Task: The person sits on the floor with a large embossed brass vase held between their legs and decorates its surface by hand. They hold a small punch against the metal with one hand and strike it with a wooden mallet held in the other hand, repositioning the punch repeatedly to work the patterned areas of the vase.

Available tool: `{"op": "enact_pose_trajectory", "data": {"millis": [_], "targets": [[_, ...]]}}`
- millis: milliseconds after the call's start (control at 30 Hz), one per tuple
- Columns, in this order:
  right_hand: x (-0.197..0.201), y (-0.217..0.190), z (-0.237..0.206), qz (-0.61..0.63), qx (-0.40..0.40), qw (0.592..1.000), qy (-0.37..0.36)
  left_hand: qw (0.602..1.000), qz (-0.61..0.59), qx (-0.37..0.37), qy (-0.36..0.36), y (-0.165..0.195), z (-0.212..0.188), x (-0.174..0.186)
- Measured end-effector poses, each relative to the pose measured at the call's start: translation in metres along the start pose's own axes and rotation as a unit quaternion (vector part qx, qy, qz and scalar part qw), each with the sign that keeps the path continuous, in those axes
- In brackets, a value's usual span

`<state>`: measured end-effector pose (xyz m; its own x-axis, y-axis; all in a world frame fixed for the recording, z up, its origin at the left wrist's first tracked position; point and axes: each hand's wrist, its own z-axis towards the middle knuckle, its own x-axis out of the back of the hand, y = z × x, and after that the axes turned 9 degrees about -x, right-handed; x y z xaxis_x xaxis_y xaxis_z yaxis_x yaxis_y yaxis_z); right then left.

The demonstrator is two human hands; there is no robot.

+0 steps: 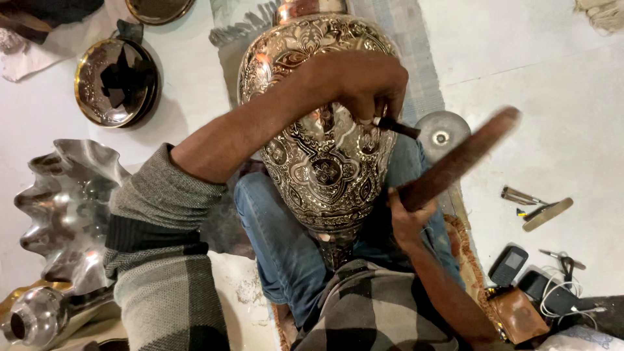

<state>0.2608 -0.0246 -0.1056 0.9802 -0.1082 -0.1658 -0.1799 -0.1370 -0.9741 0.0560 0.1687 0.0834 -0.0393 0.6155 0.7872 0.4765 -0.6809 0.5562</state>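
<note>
White floor (552, 97), strip of rug (416, 58) down the middle, metalware round about. Sitting on it, legs in jeans (273, 240) stretched under the work.

Nearest, at the lap: vase (318, 149), big, engraved all over, lying along the legs with foot toward the body and neck away. Right hand (406, 218) closed round the near end of a stick (461, 159), brown, blurred, raised over the vase's right flank. Left hand (364, 84) farther out, reaching across the belly, fingers pinched shut on a short dark chisel (396, 127), tip set against the pattern.

For a clean cut, probably best: chisel tip kept on the line, left wrist resting on the metal, short light taps with the stick, vase wedged firm between the knees.

At the floor's right edge: phones (510, 263), a wallet (517, 312), small tools (536, 208). At the left edge: a wavy silver tray (65, 201), a pot (32, 318). Toward the far left corner: a round dish (117, 81).
</note>
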Motion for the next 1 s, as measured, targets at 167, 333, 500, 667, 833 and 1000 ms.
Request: {"op": "enact_pose_trajectory", "data": {"millis": [167, 333, 500, 667, 833, 1000], "targets": [[0.001, 0.005, -0.002, -0.019, 0.031, 0.999, 0.0, 0.996, -0.027, -0.052, 0.06, -0.006, -0.005, -0.002], [0.011, 0.007, 0.001, -0.036, 0.001, 0.999, -0.037, 0.988, -0.034, -0.081, 0.128, -0.012, -0.009, -0.007], [0.02, 0.007, 0.001, -0.071, -0.001, 0.995, -0.073, 0.99, -0.017, -0.074, 0.117, -0.014, -0.012, -0.009], [0.03, 0.01, 0.005, -0.083, 0.042, 0.994, -0.061, 0.973, 0.0, -0.077, 0.217, -0.013, -0.02, -0.014], [0.033, 0.008, 0.014, -0.05, -0.019, 0.998, -0.027, 0.974, -0.012, -0.055, 0.22, -0.011, -0.024, -0.018], [0.035, -0.004, 0.019, 0.035, -0.033, 0.997, -0.053, 0.966, 0.05, -0.067, 0.245, -0.016, -0.025, -0.021]]}}
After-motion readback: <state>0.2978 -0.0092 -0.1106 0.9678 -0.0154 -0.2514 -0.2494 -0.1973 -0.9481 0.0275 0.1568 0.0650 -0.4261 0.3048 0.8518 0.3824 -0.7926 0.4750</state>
